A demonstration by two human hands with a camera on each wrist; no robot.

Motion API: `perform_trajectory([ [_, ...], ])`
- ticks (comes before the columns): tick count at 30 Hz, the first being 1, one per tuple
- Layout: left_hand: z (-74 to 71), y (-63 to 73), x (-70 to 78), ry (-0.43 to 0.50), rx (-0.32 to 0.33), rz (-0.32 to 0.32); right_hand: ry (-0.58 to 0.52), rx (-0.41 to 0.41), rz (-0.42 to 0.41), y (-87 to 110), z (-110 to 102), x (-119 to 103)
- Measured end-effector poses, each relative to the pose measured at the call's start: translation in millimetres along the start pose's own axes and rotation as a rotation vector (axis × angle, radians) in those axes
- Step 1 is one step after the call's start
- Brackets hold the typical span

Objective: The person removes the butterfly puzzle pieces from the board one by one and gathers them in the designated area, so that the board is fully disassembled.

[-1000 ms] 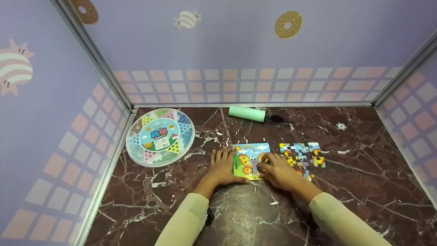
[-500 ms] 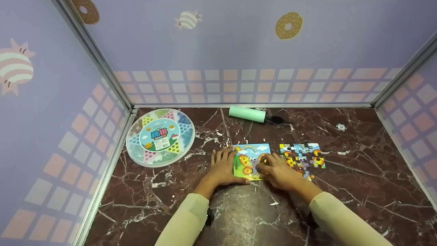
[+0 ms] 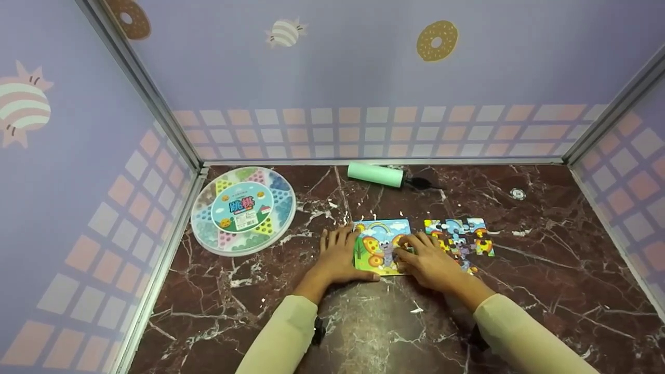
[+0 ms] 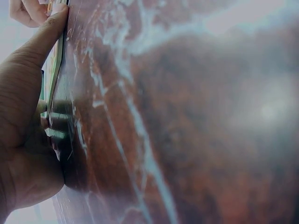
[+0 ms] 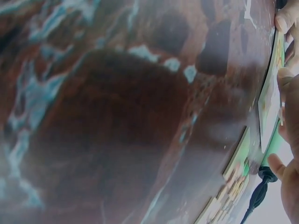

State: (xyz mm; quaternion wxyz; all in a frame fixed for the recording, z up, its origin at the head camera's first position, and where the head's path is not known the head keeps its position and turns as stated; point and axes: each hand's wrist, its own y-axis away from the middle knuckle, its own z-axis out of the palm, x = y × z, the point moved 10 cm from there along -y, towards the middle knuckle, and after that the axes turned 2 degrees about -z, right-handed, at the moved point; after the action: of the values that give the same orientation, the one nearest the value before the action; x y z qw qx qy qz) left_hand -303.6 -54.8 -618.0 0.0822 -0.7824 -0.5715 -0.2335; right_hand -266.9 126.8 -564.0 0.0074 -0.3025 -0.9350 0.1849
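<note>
A small picture board (image 3: pixel 375 246) with a cartoon butterfly and rainbow lies on the marble-patterned table. My left hand (image 3: pixel 340 257) rests along its left side, fingers spread at the edge and thumb (image 4: pixel 51 23) against the front edge. My right hand (image 3: pixel 428 259) bends over the board's right part, fingertips touching its surface. Those fingers cover part of the butterfly, and I cannot tell whether a piece is held under them. Just right of this hand lie several jigsaw pieces (image 3: pixel 484 245) with the same style of picture, gaps between some; the hand hides the nearest ones.
A round Chinese checkers box (image 3: pixel 244 210) with a clear lid stands at the back left. Behind the board lies a mint-green hand pump (image 3: pixel 375 174) with a black end. A white round chip (image 3: pixel 517 194) sits far right. Patterned walls (image 3: pixel 332 78) enclose the table (image 3: pixel 550 280).
My right hand's fingertips have shifted slightly to the right on the board, baring a little more of the butterfly's body. My left hand and the loose pieces stay where they were.
</note>
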Motion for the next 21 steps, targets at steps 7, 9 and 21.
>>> perform_trajectory([
  [7, -0.6, 1.6, 0.9, 0.000, -0.012, -0.005, 0.004, 0.055, 0.019, 13.1, -11.6, 12.1],
  [9, 0.0, 1.3, 0.7, 0.000, -0.012, -0.005, -0.002, 0.064, 0.033, 18.4, -14.7, 17.2],
  [21, -0.6, -0.2, 1.2, -0.009, 0.003, 0.015, 0.030, 0.094, 0.148, 66.9, -39.8, 54.6],
])
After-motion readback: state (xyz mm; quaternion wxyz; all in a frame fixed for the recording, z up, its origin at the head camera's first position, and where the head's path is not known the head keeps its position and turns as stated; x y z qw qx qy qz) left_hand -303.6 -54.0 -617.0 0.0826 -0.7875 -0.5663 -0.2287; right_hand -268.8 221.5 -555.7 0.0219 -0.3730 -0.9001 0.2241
